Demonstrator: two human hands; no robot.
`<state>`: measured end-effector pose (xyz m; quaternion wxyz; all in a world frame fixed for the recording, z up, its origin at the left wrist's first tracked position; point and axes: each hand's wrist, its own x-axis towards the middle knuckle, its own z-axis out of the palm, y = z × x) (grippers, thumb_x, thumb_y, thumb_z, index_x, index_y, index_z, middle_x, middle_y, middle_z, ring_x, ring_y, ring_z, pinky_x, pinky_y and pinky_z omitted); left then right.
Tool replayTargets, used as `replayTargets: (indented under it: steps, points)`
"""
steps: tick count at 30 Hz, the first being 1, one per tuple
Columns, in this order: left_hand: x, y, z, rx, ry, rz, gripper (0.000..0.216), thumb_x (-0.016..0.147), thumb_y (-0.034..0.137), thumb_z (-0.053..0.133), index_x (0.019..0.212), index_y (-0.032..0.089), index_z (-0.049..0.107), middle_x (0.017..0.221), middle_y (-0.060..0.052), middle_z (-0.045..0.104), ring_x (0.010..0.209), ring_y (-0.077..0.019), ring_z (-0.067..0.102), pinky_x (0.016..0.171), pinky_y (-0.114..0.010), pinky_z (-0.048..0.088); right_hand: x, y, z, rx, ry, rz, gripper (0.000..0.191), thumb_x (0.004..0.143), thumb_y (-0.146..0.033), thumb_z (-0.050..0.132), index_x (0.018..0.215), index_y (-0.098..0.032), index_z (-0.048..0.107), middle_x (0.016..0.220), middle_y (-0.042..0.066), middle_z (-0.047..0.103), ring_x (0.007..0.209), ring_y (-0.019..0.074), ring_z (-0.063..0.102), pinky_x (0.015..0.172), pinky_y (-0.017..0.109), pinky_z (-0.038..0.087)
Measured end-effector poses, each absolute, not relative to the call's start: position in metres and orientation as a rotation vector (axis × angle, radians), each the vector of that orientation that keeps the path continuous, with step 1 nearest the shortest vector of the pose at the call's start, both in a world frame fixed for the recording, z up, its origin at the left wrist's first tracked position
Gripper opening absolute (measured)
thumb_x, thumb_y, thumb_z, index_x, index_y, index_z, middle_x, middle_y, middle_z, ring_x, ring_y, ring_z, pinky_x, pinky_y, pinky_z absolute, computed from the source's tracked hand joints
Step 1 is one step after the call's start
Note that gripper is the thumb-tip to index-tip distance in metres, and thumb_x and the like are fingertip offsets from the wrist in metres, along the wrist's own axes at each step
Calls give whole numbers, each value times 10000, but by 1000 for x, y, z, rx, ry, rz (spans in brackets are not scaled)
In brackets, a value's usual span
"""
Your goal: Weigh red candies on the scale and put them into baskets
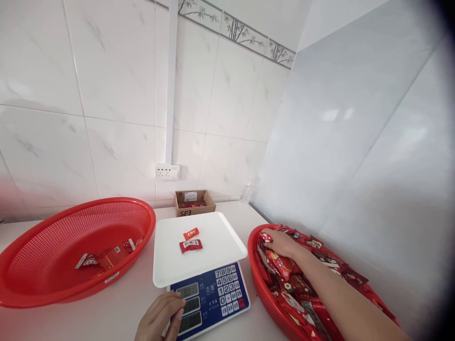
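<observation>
My left hand [161,315] rests at the left edge of the digital scale [210,300], over its displays, with loosely bent fingers and nothing visible in them. On the scale's white tray [174,270] lie an orange-red candy [191,233] and a dark red candy [191,245] with a white label. My right hand [282,244] reaches into the red basket on the right [261,286], which is heaped with red snack packets [295,286]. Its fingertips are closed on a small red packet with white spots [265,237]; part of the grip is hidden.
A large red perforated basket [81,220] stands on the left with several red packets [110,258] in it. Behind the scale is a small cardboard box [195,203] with red items inside. A clear plastic bottle [245,193] stands by the tiled wall, near the corner.
</observation>
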<state>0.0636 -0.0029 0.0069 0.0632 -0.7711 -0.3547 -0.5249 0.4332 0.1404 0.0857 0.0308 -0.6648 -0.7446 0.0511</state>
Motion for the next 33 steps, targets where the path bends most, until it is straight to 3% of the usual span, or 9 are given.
replayTargets:
  steps: [5,9,14,22,26,30,33]
  points:
    - [66,-5,12,-2336,-1066,-1607,190,902,285,478,858,189,635,755,-48,701,755,-132,685,695,-149,549,435,146,84,-2110,-2240,127,439,750,-191,499,1182,-116,509,1127,144,646,1027,253,601,865,333,413]
    - [66,-6,9,-2356,-1091,-1614,178,895,268,483,865,188,639,769,-56,700,757,-144,682,689,-173,555,427,147,89,-2118,-2278,172,296,714,-147,498,975,-141,638,1034,121,688,942,241,632,820,311,428]
    - [67,-10,8,-2367,-1141,-1624,143,884,218,486,887,186,626,802,-61,694,786,-151,672,715,-199,552,414,144,92,-2085,-2321,207,232,676,-103,531,843,-191,666,934,63,709,880,209,639,776,276,427]
    - [67,-7,3,-2407,-1083,-1587,123,887,193,477,918,176,595,789,-70,680,784,-150,662,716,-202,548,425,138,105,-2018,-2306,151,256,714,-158,517,931,-227,633,963,18,697,860,173,630,734,240,428]
    - [67,-6,2,-2408,-1069,-1589,122,890,192,474,925,179,590,786,-67,679,772,-145,663,707,-195,548,438,139,116,-2080,-2232,-24,273,741,-213,478,980,-208,611,962,68,678,899,231,606,751,310,425]
    - [67,-7,2,-2415,-1077,-1587,125,886,183,472,926,177,590,789,-74,677,782,-153,663,710,-207,550,448,136,110,-2101,-2269,-105,301,680,-157,510,953,-200,631,1088,91,630,1074,271,526,872,358,392]
    - [68,-7,2,-2416,-1084,-1593,121,880,176,478,927,177,589,790,-73,676,781,-156,663,712,-215,552,451,133,97,-2131,-2319,-71,439,682,-156,532,1115,-200,593,1246,95,566,1142,274,500,920,367,381]
